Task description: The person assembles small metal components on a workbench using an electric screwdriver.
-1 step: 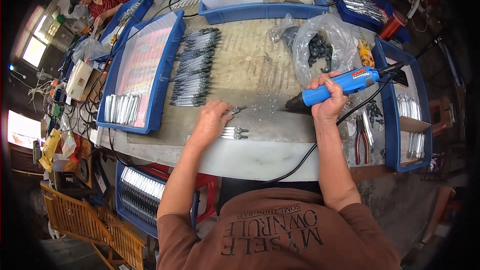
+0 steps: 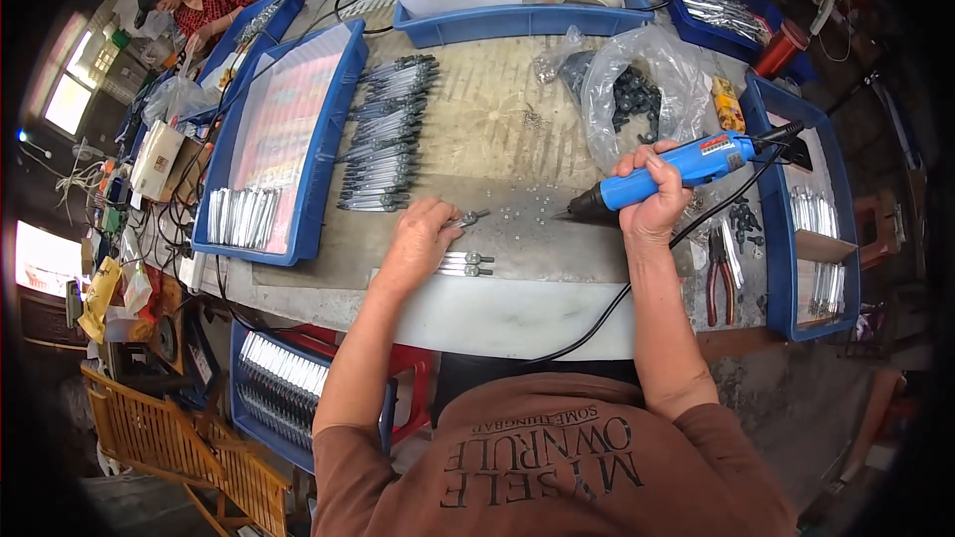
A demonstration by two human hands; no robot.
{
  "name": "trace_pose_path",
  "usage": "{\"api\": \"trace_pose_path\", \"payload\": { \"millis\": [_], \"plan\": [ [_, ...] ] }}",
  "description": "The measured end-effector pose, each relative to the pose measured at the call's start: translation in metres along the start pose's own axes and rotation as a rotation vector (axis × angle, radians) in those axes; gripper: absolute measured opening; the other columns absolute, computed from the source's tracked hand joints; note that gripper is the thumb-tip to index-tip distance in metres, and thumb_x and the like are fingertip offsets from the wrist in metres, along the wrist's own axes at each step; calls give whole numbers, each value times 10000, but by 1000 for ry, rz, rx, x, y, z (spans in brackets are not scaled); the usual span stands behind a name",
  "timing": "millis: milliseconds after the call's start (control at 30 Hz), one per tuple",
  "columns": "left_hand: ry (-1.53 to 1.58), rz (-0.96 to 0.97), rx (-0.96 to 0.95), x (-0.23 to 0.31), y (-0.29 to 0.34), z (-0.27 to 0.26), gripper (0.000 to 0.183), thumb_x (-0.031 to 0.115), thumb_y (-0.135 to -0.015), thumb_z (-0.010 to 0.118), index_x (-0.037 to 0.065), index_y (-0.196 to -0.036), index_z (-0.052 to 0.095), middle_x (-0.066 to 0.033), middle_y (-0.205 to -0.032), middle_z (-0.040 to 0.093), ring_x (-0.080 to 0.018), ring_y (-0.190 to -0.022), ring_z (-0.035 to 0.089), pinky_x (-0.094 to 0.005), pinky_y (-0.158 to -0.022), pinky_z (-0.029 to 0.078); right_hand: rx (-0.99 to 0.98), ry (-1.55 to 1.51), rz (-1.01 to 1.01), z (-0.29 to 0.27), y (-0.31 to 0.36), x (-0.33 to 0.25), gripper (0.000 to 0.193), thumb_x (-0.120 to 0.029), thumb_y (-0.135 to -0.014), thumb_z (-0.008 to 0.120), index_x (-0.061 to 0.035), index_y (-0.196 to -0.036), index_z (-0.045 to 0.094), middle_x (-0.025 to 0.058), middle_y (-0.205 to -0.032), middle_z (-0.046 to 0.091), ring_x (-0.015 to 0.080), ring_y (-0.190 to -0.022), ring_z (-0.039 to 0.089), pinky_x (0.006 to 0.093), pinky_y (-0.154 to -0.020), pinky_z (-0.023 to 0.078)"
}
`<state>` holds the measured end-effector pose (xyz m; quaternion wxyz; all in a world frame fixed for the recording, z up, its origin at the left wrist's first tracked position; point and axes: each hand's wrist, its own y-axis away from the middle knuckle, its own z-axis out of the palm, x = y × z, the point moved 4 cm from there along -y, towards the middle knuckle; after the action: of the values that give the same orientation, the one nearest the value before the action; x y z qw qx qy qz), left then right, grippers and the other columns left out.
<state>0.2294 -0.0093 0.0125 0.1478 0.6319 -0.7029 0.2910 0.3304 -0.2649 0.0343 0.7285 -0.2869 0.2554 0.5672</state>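
Wrapped in my right hand (image 2: 657, 197) is a blue electric screwdriver (image 2: 686, 169). Its dark nose points left, and its bit hangs just over several tiny nut-like parts (image 2: 542, 204) scattered on the bench. My left hand (image 2: 423, 239) pinches a slim metal piece with a dark grey end (image 2: 476, 218); most of it is hidden by the fingers. Just below that hand lie a few silver rods with dark grey ends (image 2: 468, 260). Beyond it, a long stack of similar pieces (image 2: 383, 144) runs away from me along the bench.
Blue trays of silver rods stand left (image 2: 316, 179) and right (image 2: 851, 239). Pliers (image 2: 718, 278) lie near my right forearm. A plastic bag of dark parts (image 2: 681, 104) sits beyond the screwdriver, whose black cable (image 2: 607, 313) crosses the bench edge. Another person (image 2: 224, 0) sits at the far left.
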Motion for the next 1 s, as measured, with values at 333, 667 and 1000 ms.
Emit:
{"api": "trace_pose_path", "payload": {
  "millis": [333,667,1000],
  "plan": [
    [-91,23,40,5,1,6,176,57,-669,652,36,-831,588,-88,-804,554,-285,-818,512,-365,-726,415,0,-84,-6,1,0,-1,282,-44,-669,568,-11,-920,444,92,-682,502,201,-524,518,327,-530,452],
    [-10,-27,94,17,-7,21,155,57,-701,634,9,-833,568,-138,-802,550,-312,-786,526,-386,-693,429,-7,-91,-3,3,1,-1,271,-40,-668,562,-11,-909,441,88,-668,494,186,-514,492,327,-525,448],
    [-49,-45,91,23,-14,32,154,72,-702,639,18,-831,574,-128,-802,559,-308,-791,534,-383,-691,434,16,-96,-14,2,-1,-1,258,-26,-661,556,-9,-895,448,83,-669,483,170,-540,486,333,-515,453]
  ]
}}
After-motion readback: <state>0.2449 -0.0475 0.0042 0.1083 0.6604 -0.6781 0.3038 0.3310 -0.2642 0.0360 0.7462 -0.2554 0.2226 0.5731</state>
